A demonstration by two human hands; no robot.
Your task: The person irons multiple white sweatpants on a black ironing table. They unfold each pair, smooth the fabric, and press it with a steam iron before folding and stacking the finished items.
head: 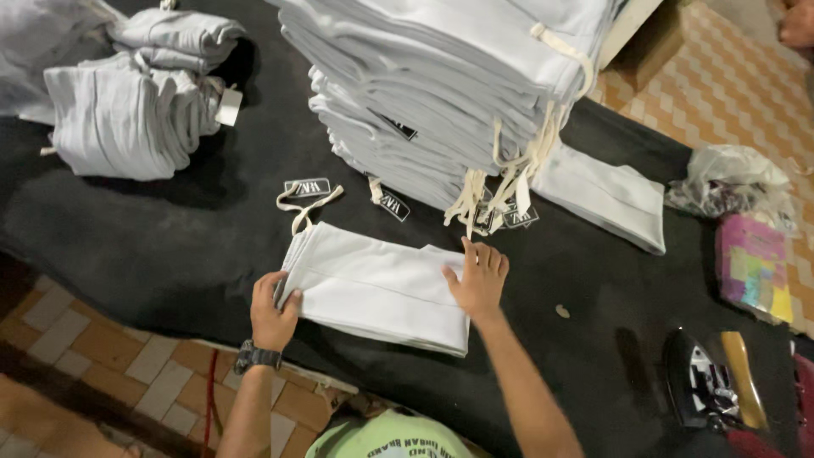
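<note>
A folded white garment point(373, 284) with a cream drawstring point(303, 206) and a black tag lies on the black-covered table point(161, 237) near its front edge. My left hand point(273, 309), with a watch on the wrist, grips the garment's left end. My right hand point(477, 276) lies flat, fingers spread, on its right end. Right behind it rises a tall stack of folded white garments point(441, 93) with drawstrings and tags hanging down its front.
A bundle of rolled pale garments point(127, 110) sits at the back left. Another folded white piece point(606, 195) lies right of the stack. A crumpled plastic bag point(729, 178), a pink packet point(750, 267) and a clothes iron point(708, 386) are at the right. Tiled floor lies beyond.
</note>
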